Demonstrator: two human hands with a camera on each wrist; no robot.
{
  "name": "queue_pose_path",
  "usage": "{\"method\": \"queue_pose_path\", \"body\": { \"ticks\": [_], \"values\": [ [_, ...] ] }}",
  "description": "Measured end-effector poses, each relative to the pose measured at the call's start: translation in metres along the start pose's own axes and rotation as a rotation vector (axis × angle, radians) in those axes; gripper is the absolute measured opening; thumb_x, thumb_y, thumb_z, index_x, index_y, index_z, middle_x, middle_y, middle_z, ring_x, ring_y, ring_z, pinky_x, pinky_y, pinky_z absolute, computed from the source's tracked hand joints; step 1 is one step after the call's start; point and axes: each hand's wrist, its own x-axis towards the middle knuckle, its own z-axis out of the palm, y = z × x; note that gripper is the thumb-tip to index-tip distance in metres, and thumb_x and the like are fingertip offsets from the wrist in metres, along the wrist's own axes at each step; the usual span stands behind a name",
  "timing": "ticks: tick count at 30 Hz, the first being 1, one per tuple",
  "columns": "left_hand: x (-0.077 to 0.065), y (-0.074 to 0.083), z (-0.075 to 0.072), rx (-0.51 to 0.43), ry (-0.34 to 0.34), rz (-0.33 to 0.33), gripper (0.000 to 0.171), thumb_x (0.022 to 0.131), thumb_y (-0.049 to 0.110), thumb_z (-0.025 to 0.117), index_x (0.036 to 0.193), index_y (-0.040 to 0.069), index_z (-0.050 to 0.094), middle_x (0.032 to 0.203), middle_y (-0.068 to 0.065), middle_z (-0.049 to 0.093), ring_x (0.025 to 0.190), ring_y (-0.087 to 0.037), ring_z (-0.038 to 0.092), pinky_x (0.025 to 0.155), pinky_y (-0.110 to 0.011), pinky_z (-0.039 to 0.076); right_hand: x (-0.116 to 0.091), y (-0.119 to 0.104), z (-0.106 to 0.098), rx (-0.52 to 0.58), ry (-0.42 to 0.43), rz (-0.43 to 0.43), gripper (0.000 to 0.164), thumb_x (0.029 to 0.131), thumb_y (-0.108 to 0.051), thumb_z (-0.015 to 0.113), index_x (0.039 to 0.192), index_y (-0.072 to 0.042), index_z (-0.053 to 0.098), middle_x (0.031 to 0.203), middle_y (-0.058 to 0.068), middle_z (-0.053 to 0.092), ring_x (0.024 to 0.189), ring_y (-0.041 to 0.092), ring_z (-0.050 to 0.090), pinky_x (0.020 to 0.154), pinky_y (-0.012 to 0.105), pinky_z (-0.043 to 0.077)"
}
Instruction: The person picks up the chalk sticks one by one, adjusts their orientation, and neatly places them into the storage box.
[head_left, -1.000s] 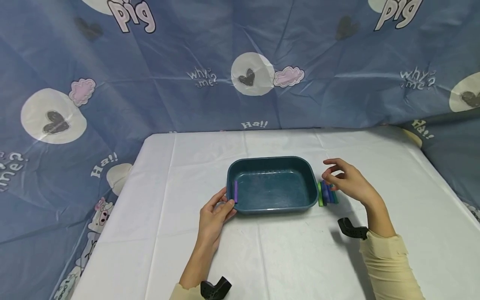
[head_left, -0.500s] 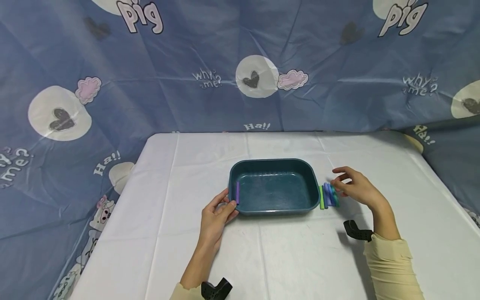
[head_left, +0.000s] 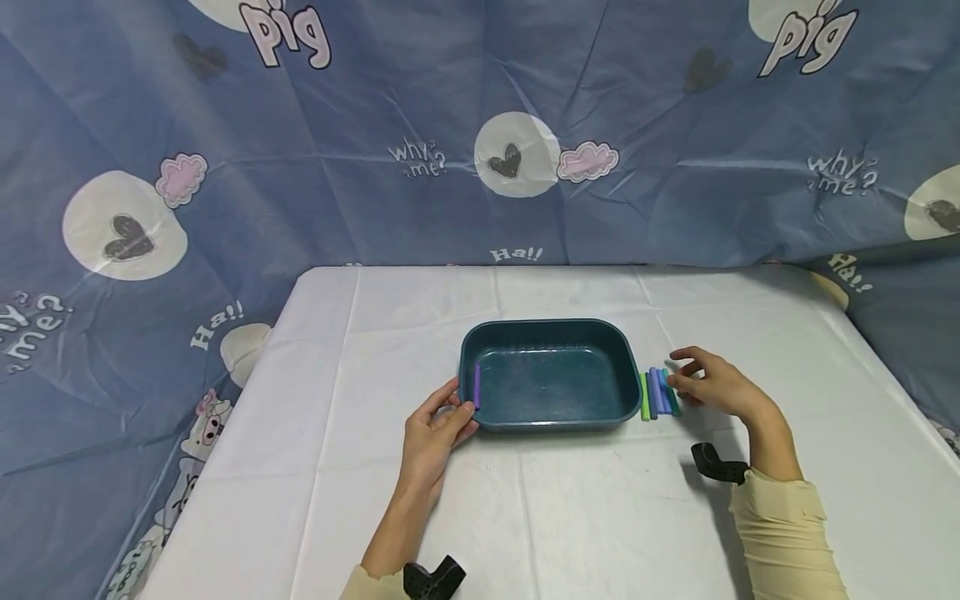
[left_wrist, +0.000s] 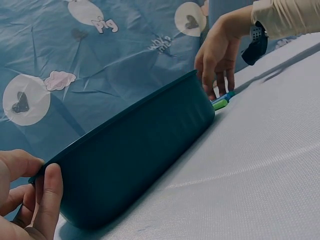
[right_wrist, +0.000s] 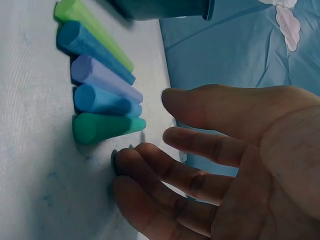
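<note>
My left hand [head_left: 437,435] pinches the rim of a dark teal plastic basin [head_left: 555,423] at its near left corner, thumb on top. Inside the basin, a purple chalk stick [head_left: 477,387] lies along the left wall. Just outside its right end several chalk sticks lie side by side: light green [right_wrist: 95,34], dark blue [right_wrist: 95,51], lavender [right_wrist: 106,78], blue [right_wrist: 107,101] and green [right_wrist: 107,128]. Beside the green chalk, my right hand [head_left: 716,385] hovers with its fingers loosely bent and nothing between them.
The basin stands on a white cloth-covered table [head_left: 585,517]. A blue patterned curtain [head_left: 420,208] hangs behind and along both sides. Each wrist carries a black camera mount [head_left: 718,463].
My right hand has drawn back from above the chalks to their right side, leaving the row in plainer sight. The left hand stays on the basin rim; the head view shifts slightly.
</note>
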Motion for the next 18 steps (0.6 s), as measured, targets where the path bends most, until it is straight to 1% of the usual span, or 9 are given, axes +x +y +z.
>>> {"method": "queue_pose_path", "body": {
  "ticks": [2,7,18],
  "values": [
    [0.0001,-0.0002,0.0003,-0.002,0.002,0.000,0.051,0.083,0.001,0.069,0.132,0.008,0.055,0.104,-0.003,0.046,0.077,-0.006,0.060,0.077,-0.023,0.060,0.0004,0.0021,0.0000,-0.018,-0.015,0.005,0.054,0.094,-0.023,0.057,0.136,0.006,0.036,0.118,0.035,0.052,0.082,0.021,0.065,0.069,0.031,0.057],
    [0.0004,-0.0009,0.0000,0.002,0.002,0.000,0.051,0.083,0.001,0.069,0.131,0.008,0.055,0.104,-0.004,0.046,0.077,-0.006,0.060,0.077,-0.024,0.060,0.0007,0.0066,0.0004,-0.022,-0.040,0.002,0.055,0.094,-0.022,0.058,0.136,0.006,0.035,0.117,0.035,0.051,0.082,0.020,0.064,0.068,0.031,0.057],
    [0.0006,-0.0008,-0.0001,-0.003,-0.002,0.004,0.050,0.083,0.001,0.069,0.131,0.008,0.055,0.103,-0.003,0.045,0.076,-0.006,0.060,0.076,-0.023,0.060,0.0024,0.0089,0.0045,-0.014,-0.053,-0.062,0.052,0.089,-0.011,0.062,0.132,0.008,0.039,0.105,0.027,0.054,0.075,0.018,0.059,0.060,0.026,0.052]
  ]
}}
